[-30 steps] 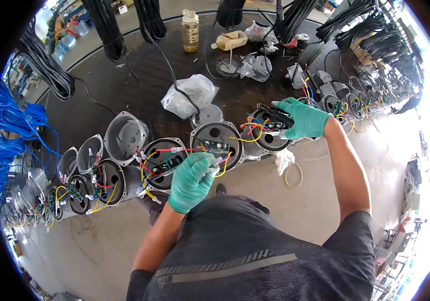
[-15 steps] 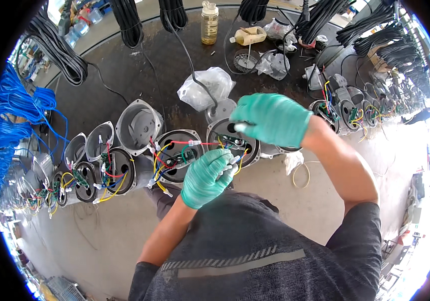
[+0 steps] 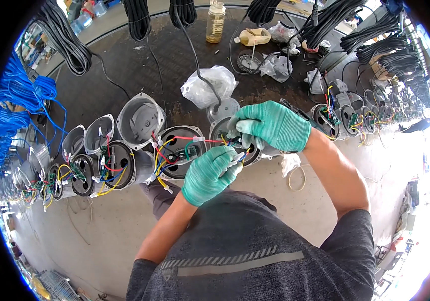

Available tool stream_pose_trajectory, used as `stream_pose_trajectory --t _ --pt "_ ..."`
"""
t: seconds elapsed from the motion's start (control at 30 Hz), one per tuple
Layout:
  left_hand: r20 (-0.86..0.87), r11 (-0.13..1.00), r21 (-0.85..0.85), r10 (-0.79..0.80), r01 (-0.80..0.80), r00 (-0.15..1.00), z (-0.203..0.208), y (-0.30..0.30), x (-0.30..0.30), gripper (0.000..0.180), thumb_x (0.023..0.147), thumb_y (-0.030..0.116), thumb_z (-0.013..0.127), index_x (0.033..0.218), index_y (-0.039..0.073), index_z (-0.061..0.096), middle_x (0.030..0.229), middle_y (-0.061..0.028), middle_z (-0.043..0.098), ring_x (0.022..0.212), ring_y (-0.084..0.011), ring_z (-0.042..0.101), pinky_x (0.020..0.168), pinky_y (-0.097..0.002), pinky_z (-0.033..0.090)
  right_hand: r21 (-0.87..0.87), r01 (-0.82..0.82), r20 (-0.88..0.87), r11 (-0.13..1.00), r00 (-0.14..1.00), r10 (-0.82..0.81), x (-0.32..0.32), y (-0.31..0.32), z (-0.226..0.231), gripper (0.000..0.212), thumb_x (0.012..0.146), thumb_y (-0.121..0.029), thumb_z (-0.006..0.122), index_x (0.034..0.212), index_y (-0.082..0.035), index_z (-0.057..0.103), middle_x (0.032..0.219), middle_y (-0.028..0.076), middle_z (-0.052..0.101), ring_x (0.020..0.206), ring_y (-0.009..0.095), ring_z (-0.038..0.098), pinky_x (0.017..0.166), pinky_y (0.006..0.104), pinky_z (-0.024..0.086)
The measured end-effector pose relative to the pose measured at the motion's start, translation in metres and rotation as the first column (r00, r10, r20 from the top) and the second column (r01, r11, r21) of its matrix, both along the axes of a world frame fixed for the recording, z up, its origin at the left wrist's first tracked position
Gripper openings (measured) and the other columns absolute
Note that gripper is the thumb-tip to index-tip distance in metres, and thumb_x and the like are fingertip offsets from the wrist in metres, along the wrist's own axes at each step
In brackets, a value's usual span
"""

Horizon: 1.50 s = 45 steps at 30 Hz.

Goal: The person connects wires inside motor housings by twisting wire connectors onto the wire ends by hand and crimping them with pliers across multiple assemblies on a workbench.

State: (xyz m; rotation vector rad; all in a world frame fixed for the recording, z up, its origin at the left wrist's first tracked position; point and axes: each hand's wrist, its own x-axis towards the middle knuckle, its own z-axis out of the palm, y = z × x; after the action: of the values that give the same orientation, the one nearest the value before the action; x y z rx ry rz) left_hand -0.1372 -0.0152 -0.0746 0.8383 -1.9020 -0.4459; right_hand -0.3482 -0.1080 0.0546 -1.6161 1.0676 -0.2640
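My left hand, in a green glove with pale fingertips, is closed at the near edge of a round grey metal housing. Its fingertips pinch a small whitish wire connector, from which a blue wire runs. Over the same housing, my gloved right hand has thumb and fingers pressed together; anything between them is too small to make out. Yellow and blue wires show under the fingers, and the hands cover much of the housing's inside. To the left, another housing holds a green circuit board with red, yellow and blue wires.
A clear plastic bag and a grey round cover with a black cable lie beyond my hands. More wired housings line the table edge on both sides. Bundled black cables hang at the back; blue cable coils are at left.
My right hand, blurred and raised before, has come down to the housing with its fingers close to my left hand. The left hand keeps its pinch in nearly the same place.
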Motion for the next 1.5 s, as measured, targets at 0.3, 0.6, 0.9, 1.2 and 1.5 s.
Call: stream_pose_trajectory --t 0.3,0.6,0.9,1.2,1.5 --pt "0.031 0.997 0.067 0.048 -0.049 0.998 0.007 0.001 -0.001 0.035 0.082 0.012 0.088 0.113 0.007 0.073 0.111 -0.0114 0.075 0.093 -0.0311 0.075 0.078 -0.0390 0.062 0.279 0.361 0.436 0.890 0.778 -0.452 0.001 0.045 -0.042 0.022 0.109 -0.011 0.056 0.121 0.002 0.069 0.092 0.006 0.076 0.071 0.011 0.070 0.068 0.0255 0.060" --pt "0.035 0.991 0.130 0.027 -0.032 0.999 0.004 0.002 0.000 0.038 0.079 0.005 0.088 0.114 0.006 0.073 0.114 -0.0120 0.075 0.095 -0.0295 0.075 0.080 -0.0365 0.062 -0.064 0.605 0.444 0.794 0.729 -0.521 0.023 0.048 -0.051 0.016 0.109 -0.013 0.061 0.118 -0.004 0.072 0.072 -0.005 0.062 0.060 0.003 0.051 0.055 0.0226 0.042" --pt "0.001 0.997 0.074 0.021 -0.021 1.000 0.002 0.000 -0.002 0.036 0.081 0.003 0.087 0.112 0.009 0.071 0.115 -0.0101 0.075 0.097 -0.0258 0.077 0.078 -0.0327 0.062 -0.812 0.220 -0.168 0.541 0.799 -0.577 -0.006 0.001 0.009 0.031 0.102 -0.032 0.065 0.095 -0.005 0.079 0.082 0.020 0.075 0.079 0.038 0.074 0.072 0.0460 0.060" --pt "0.026 0.992 0.116 0.039 -0.042 0.999 0.001 0.005 0.001 0.033 0.082 0.010 0.088 0.112 0.012 0.074 0.105 -0.0078 0.075 0.079 -0.0275 0.072 0.068 -0.0379 0.059 -0.659 -0.344 -0.305 0.669 0.935 0.180 0.049 0.003 -0.026 0.031 0.098 -0.032 0.066 0.107 -0.003 0.075 0.099 0.021 0.074 0.095 0.042 0.072 0.084 0.0495 0.057" --pt "0.064 0.996 0.085 0.004 -0.010 0.998 0.003 0.000 0.002 0.036 0.083 0.011 0.086 0.118 0.014 0.077 0.101 -0.0081 0.076 0.079 -0.0316 0.074 0.067 -0.0407 0.058 -0.462 -0.372 -0.257 0.805 0.925 0.280 0.068 -0.007 -0.047 0.026 0.099 -0.029 0.066 0.112 -0.008 0.076 0.106 0.018 0.076 0.098 0.040 0.071 0.088 0.0493 0.055"
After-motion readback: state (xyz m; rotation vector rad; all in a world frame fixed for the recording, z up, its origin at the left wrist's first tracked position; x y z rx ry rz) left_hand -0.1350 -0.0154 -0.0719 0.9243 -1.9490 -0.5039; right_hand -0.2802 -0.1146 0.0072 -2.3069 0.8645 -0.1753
